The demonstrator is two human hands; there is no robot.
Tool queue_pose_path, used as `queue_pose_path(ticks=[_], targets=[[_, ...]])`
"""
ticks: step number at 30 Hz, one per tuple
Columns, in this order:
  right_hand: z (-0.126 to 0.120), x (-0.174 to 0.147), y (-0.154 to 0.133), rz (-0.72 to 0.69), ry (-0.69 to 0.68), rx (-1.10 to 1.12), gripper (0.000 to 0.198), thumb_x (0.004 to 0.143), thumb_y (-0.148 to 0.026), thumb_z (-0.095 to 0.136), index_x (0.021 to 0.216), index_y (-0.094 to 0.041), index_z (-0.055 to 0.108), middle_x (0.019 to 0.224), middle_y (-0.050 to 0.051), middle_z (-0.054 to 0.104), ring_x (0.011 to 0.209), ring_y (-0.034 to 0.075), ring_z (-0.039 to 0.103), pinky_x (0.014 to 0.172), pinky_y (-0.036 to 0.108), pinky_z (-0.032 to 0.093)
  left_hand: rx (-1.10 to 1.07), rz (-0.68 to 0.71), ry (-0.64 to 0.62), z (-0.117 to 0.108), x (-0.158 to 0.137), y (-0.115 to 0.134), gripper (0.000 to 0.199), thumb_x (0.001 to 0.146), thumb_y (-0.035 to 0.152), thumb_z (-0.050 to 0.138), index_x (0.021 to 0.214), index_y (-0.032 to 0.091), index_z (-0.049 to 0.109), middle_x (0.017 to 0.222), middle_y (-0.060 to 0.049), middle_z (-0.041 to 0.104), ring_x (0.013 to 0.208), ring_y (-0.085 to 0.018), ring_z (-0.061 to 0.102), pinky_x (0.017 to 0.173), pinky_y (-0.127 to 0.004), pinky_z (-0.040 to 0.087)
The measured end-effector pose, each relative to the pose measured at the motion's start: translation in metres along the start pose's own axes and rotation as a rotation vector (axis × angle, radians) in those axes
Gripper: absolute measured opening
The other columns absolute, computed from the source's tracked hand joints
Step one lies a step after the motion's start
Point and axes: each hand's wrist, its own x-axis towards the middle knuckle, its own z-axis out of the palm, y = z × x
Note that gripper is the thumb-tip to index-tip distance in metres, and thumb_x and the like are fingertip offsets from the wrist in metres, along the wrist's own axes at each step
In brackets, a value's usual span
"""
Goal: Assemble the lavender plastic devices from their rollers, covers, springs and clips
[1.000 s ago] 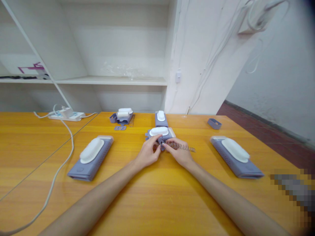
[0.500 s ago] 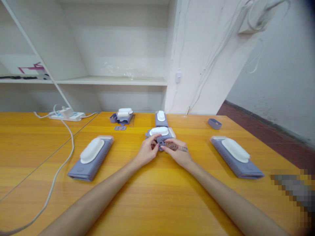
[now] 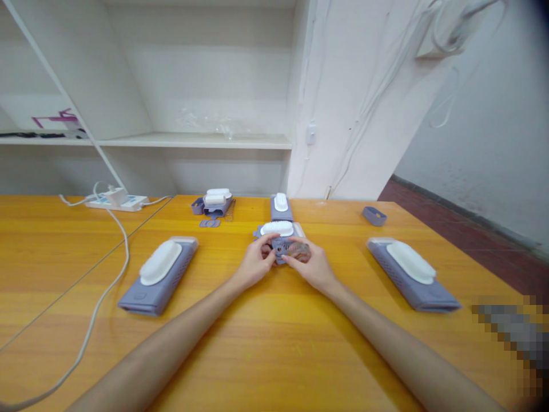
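Near the middle of the table, my left hand (image 3: 254, 262) is closed on a small grey-purple plastic piece (image 3: 279, 250) with a round hole in it. My right hand (image 3: 316, 270) is closed on a thin coil spring (image 3: 299, 250), its thumb and fingertips against the right side of the piece. The spring's near end meets the piece; whether it is fastened there I cannot tell. Just behind my fingers lies a grey-purple case with a white bristle brush (image 3: 277, 229), partly covered by my hands.
Cases with white brushes lie at left (image 3: 160, 272), right (image 3: 414, 274) and back (image 3: 281, 205). An opened case (image 3: 217, 203) stands back left beside flat plates (image 3: 210, 224) and a spring (image 3: 231, 210). A small tray (image 3: 374, 216), a power strip (image 3: 122, 203) and a cable (image 3: 125, 252) are also there.
The spring reached across my right fingers before; now it looks shorter, bunched between the piece and my right hand. The piece has turned slightly. Both hands stay in nearly the same place.
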Motion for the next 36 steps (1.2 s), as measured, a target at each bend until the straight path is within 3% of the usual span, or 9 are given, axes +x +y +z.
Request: queue_pose_path(ticks=[8, 16, 26, 36], targets=[[0.002, 0.003, 0.006, 0.047, -0.011, 0.050, 0.035, 0.070, -0.035, 0.068, 0.099, -0.016, 0.062, 0.080, 0.005, 0.068, 0.062, 0.015, 0.064, 0.059, 0.028, 0.053, -0.104, -0.055, 0.013, 0.000, 0.002, 0.002, 0.043, 0.077, 0.022, 0.057, 0.118, 0.012, 0.049, 0.073, -0.001, 0.059, 0.056, -0.010, 0.059, 0.054, -0.023, 0.050], [0.002, 0.004, 0.012, 0.070, -0.014, 0.009, 0.038, 0.063, -0.037, 0.073, 0.094, -0.018, 0.065, 0.085, 0.004, 0.070, 0.074, 0.017, 0.065, 0.069, 0.031, 0.052, -0.038, 0.000, -0.055, 0.001, -0.003, 0.006, 0.037, 0.079, 0.019, 0.052, 0.116, 0.014, 0.051, 0.069, 0.000, 0.057, 0.057, -0.010, 0.057, 0.053, -0.020, 0.047], [-0.006, 0.009, 0.004, 0.122, -0.150, 0.189, 0.027, 0.072, -0.041, 0.063, 0.080, -0.016, 0.066, 0.063, 0.002, 0.065, 0.055, 0.013, 0.058, 0.056, 0.027, 0.050, -0.115, -0.032, -0.060, -0.001, 0.000, 0.005, 0.041, 0.079, 0.026, 0.057, 0.117, 0.013, 0.048, 0.076, -0.002, 0.057, 0.056, -0.010, 0.056, 0.051, -0.021, 0.047], [-0.006, 0.009, 0.007, 0.142, -0.173, 0.157, 0.026, 0.069, -0.039, 0.067, 0.076, -0.015, 0.066, 0.066, 0.002, 0.066, 0.057, 0.013, 0.059, 0.058, 0.026, 0.049, 0.010, 0.022, -0.105, 0.000, -0.003, -0.003, 0.039, 0.083, 0.028, 0.053, 0.120, 0.017, 0.049, 0.067, 0.001, 0.054, 0.056, -0.010, 0.053, 0.053, -0.020, 0.044]])
